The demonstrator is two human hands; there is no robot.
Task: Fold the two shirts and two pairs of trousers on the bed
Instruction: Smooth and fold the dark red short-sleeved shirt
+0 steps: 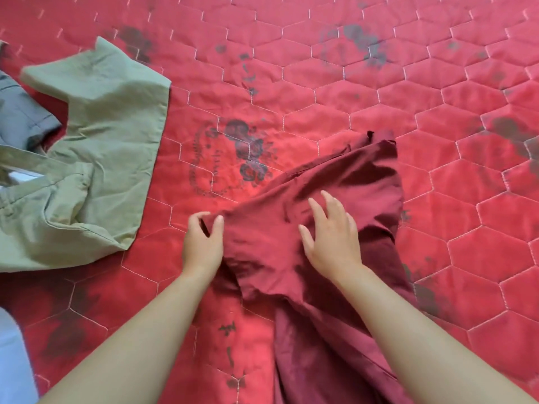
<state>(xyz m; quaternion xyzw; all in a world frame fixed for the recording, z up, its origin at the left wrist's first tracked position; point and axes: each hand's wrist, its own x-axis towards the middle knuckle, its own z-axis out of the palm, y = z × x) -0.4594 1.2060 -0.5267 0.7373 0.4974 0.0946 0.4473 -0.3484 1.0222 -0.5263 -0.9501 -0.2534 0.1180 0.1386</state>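
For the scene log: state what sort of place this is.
Probably a bedroom: a red quilted bedspread with hexagon stitching fills the view, a green garment lies loose on it, and the left hand and right hand handle a maroon garment on it.

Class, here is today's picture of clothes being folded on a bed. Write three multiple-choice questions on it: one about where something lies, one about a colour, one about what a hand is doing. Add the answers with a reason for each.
1. Where do the green trousers lie relative to the left hand?
A. to its left
B. to its right
C. beneath it

2. What colour is the garment under the right hand?
A. blue
B. dark red
C. white

3. What is the left hand doing?
A. hanging idle
B. lying flat on the quilt
C. pinching the garment's edge

Answers:
1 A, the trousers fill the picture's left side, apart from the hand.
2 B, its cloth is a deeper red than the quilt.
3 C, thumb and fingers close on a fold of cloth.
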